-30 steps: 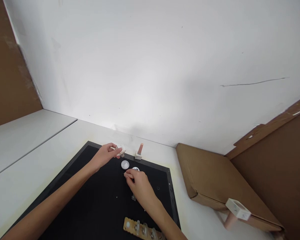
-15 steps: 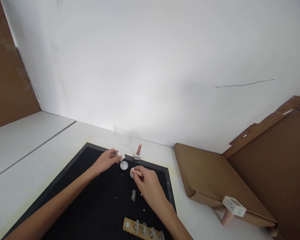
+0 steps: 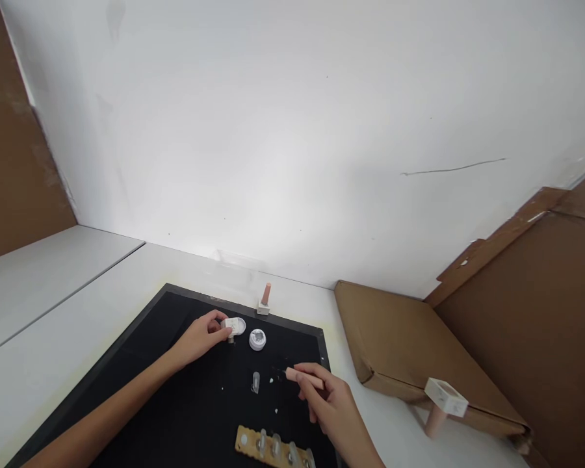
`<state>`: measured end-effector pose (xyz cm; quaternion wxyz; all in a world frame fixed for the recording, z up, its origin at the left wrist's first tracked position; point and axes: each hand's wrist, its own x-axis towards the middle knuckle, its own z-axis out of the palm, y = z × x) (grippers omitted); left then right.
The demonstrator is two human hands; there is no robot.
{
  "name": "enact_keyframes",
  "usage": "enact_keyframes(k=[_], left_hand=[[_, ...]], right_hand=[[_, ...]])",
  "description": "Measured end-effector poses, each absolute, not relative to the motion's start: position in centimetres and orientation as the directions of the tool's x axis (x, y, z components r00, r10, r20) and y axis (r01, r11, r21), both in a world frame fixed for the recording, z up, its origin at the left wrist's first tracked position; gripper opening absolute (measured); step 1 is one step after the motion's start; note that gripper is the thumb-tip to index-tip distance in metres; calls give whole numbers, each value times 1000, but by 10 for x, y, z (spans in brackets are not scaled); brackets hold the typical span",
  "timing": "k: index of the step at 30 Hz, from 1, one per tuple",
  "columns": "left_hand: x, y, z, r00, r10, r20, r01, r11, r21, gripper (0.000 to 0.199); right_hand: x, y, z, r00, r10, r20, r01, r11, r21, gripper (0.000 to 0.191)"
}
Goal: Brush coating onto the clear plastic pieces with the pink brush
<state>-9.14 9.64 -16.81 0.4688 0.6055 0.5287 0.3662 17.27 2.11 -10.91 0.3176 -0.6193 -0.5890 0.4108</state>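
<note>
My left hand [image 3: 205,335] grips a small white square nail polish bottle [image 3: 231,325], tilted over the black mat [image 3: 175,390]. A round white lid [image 3: 242,324] lies partly behind that bottle. Between my hands stands a small open white jar [image 3: 257,339] with something silvery grey inside. My right hand [image 3: 329,396] pinches a pink brush cap [image 3: 305,377], its thin tip pointing left over the mat. Below the jar lies a clear nail tip [image 3: 256,382], with small white bits beside it. Near my right forearm, a wooden strip [image 3: 244,440] carries several clear nail tips.
Another pink-capped polish bottle [image 3: 264,300] stands at the mat's far edge. A flat cardboard box [image 3: 394,351] lies to the right. Against its near side is a white, pink-stemmed block-like bottle [image 3: 446,398]. The white wall [image 3: 273,143] rises behind the table.
My right hand has moved away from the jar, rightward and nearer to me, with the pink brush cap. My left hand has lowered slightly, turning the bottle across the lid.
</note>
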Motion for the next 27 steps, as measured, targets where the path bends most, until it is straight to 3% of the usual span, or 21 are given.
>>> enact_keyframes(k=[11,16,23,27], left_hand=[[-83,79,-169,172,985,8,321,-64,945,30],[-80,81,-174,120,993,-7,264,-25,964,30],[-75,81,-165,45,996,-72,115,67,991,45],[-73,78,-157,25,990,-137,90,134,987,37]], right_hand=[[184,14,-110,32,976,-215,316,-214,-924,40],[185,15,-112,25,974,-224,279,-222,-934,37],[188,15,-116,21,973,-230,259,-227,-939,38],[188,15,-116,18,972,-236,256,-233,-938,37]])
